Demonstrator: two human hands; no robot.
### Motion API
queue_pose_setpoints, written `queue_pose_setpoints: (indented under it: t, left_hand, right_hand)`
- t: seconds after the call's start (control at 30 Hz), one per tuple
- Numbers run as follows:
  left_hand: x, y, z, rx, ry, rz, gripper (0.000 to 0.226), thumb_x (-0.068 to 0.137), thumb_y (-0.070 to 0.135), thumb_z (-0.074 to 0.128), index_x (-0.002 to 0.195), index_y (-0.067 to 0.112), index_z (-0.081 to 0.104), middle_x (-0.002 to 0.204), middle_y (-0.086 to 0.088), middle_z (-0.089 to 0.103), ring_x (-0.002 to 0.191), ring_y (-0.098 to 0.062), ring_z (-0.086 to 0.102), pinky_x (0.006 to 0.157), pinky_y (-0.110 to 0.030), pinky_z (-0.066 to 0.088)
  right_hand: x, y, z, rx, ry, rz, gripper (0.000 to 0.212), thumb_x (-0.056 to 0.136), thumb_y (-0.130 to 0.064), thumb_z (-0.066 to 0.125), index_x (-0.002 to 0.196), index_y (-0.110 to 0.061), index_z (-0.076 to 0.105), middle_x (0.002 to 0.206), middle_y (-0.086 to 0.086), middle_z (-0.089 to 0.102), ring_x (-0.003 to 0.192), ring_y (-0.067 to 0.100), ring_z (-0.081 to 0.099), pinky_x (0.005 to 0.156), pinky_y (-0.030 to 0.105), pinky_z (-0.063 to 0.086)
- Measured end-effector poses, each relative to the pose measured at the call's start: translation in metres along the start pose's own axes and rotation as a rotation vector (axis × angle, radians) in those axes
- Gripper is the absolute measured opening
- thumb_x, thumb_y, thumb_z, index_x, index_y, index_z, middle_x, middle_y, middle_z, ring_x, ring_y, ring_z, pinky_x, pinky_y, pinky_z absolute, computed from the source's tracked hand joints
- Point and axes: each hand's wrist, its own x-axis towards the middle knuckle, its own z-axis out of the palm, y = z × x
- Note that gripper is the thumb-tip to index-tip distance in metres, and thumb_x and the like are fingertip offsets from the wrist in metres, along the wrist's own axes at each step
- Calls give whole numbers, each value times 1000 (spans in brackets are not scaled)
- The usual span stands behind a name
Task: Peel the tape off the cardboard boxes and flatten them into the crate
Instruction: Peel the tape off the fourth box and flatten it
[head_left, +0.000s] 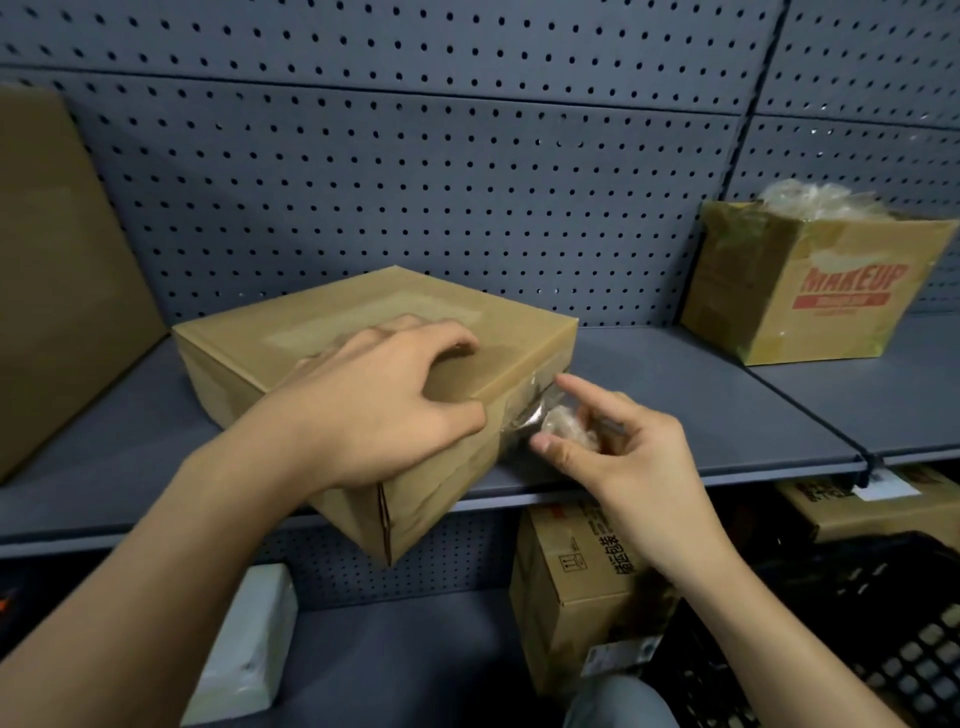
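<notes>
Flat box (519, 332): near corner overhangs shelf edge (675, 480), left hand (384, 405) gripping it. Right hand (623, 457) pinches tape wad (569, 426) alongside.

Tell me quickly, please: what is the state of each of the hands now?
The left hand grips the flat box.
The right hand pinches the wad of peeled tape.

1. Beyond the right hand (623, 457), the shelf (675, 395) lies bare up to the MAKEUP box (810, 301), well off to its right.
2. The flat box (322, 332) under the left hand (374, 410) blocks the way ahead and overhangs the shelf's edge.
3. Tape (540, 415) spans the gap between the hands.
4. A large box (57, 291) stands far left of the left hand.
5. The pegboard (415, 182) closes the back.
6. A printed box (571, 587) and a black crate (883, 623) stand below the right hand.
</notes>
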Motion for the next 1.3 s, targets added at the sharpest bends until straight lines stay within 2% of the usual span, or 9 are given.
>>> queue_pose_setpoints:
  t: [0.13, 0.23, 0.33, 0.43, 0.67, 0.77, 0.9, 1.1, 1.3]
  left_hand:
    - [9, 1, 4, 95, -64, -10, 79, 76, 75, 42, 149, 51, 23, 158, 19, 25, 145, -14, 26, 120, -43, 21]
    - [8, -3, 7, 163, -65, 5, 77, 81, 76, 39, 150, 54, 14, 161, 22, 14, 149, -11, 15, 123, -40, 12]
    - [4, -7, 8, 193, -60, 28, 85, 69, 75, 25, 150, 56, 8, 162, 25, 7, 150, -8, 7, 123, -36, 7]
    - [1, -10, 8, 206, -44, 47, 88, 65, 79, 19, 149, 56, 4, 161, 26, 4, 151, -6, 4, 121, -35, 5]
    - [-3, -17, 9, 197, -6, 89, 92, 55, 81, 8, 145, 62, 4, 160, 31, 3, 149, -1, 4, 120, -31, 5]
    - [-3, -17, 8, 196, -17, 82, 83, 66, 78, 18, 146, 61, 4, 160, 30, 3, 149, -2, 4, 119, -29, 5]
    - [-4, -17, 7, 201, -24, 80, 79, 71, 72, 24, 147, 61, 4, 161, 30, 3, 150, -2, 4, 119, -29, 6]
    - [-5, -15, 5, 187, -45, 69, 81, 70, 71, 24, 148, 62, 4, 160, 31, 1, 150, -2, 2, 119, -31, 8]
    - [-5, -15, 4, 175, -50, 67, 81, 69, 71, 25, 148, 63, 6, 161, 31, 1, 150, -1, 1, 118, -29, 6]
  right_hand:
    - [0, -1, 10, 37, -15, -32, 26, 76, -11, 84, 95, -15, 67, 81, -6, 68, 73, 4, 60, 67, 14, 48]
    - [5, 4, 17, 7, -22, -34, 37, 71, -32, 88, 86, -27, 54, 89, 2, 62, 76, 11, 54, 69, 25, 45]
    - [8, 5, 23, -4, -12, -39, 47, 66, -43, 88, 77, -27, 45, 79, -10, 58, 71, 8, 49, 66, 27, 42]
    - [8, 3, 30, 46, -12, -56, 47, 72, -34, 84, 76, -20, 39, 67, -12, 54, 63, 5, 44, 62, 25, 42]
    - [4, -3, 38, 16, -39, -62, 54, 78, -71, 61, 103, -29, 39, 72, -21, 57, 65, 0, 51, 65, 22, 45]
    - [1, 0, 32, 3, -106, -12, 38, 86, -62, 49, 115, -40, 37, 83, -31, 55, 74, -4, 50, 75, 26, 41]
    - [1, 7, 22, -14, -213, 16, 35, 84, -37, 40, 117, -51, 36, 90, -22, 49, 81, -2, 47, 84, 30, 38]
    - [-1, 14, 22, 69, -187, -50, 30, 89, -37, 65, 116, -40, 52, 97, -19, 60, 90, 6, 58, 84, 34, 51]
    - [4, 13, 31, 47, -50, -88, 17, 84, -23, 78, 87, -31, 64, 86, -12, 63, 80, 11, 60, 73, 30, 51]
